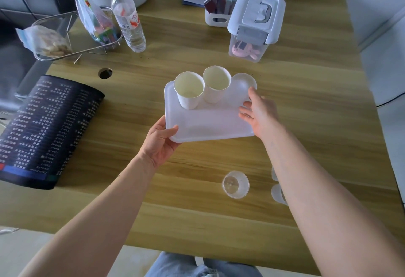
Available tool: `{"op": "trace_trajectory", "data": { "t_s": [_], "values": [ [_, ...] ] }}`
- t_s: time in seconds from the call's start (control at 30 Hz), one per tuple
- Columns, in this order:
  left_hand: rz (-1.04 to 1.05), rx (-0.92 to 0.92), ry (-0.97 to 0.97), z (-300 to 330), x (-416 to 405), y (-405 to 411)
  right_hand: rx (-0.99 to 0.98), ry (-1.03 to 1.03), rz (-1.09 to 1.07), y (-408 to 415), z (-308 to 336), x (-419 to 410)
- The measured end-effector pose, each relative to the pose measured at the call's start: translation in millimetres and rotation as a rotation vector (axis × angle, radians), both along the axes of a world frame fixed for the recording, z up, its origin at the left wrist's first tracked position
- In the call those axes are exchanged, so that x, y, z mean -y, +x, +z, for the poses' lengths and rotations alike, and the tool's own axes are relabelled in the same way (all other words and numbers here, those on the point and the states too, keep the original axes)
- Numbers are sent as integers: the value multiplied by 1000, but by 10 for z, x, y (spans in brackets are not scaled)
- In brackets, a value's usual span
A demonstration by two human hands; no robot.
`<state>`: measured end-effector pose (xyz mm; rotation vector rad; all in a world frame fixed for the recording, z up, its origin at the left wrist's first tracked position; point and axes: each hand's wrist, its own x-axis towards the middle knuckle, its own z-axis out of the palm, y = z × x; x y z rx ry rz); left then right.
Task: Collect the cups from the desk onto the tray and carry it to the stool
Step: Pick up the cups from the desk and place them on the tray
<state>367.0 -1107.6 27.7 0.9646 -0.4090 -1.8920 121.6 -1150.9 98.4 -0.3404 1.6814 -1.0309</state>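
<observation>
A white tray (208, 123) lies at the middle of the wooden desk (306, 112). My left hand (160, 140) grips its near left corner, thumb on top. Two white paper cups (188, 92) (215, 85) stand upright along the tray's far edge. Beside them, at the far right corner, is a translucent cup (241, 83). My right hand (258, 112) is right next to it, fingers spread and thumb against its side. A clear plastic cup (235, 184) stands on the desk near me. Two more translucent cups (274, 173) (276, 193) are half hidden behind my right forearm.
A dark printed mat (46, 132) covers the desk's left side near a round cable hole (105, 72). At the back stand a water bottle (128, 17), a wire basket (72, 35) with bags, a lidded storage box (254, 26) and a white caddy (217, 2).
</observation>
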Motion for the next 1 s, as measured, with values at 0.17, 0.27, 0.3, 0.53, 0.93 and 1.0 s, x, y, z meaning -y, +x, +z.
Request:
{"op": "trace_trajectory", "data": {
  "t_s": [0.17,0.27,0.3,0.53,0.93,1.0],
  "values": [
    [8,-5,0,4,2,6,-20,-28,8,1,-13,-45],
    [19,2,2,6,7,21,-106,-49,37,-26,11,-161],
    [25,6,5,1,12,26,-150,-62,64,-43,19,-225],
    [53,20,23,-45,32,34,-496,-65,594,-209,-116,-944],
    [51,-22,23,-57,16,-7,-720,177,942,-341,-648,-1281],
    [46,-36,19,-58,13,-6,-701,154,924,-355,-551,-1261]
  ]
}}
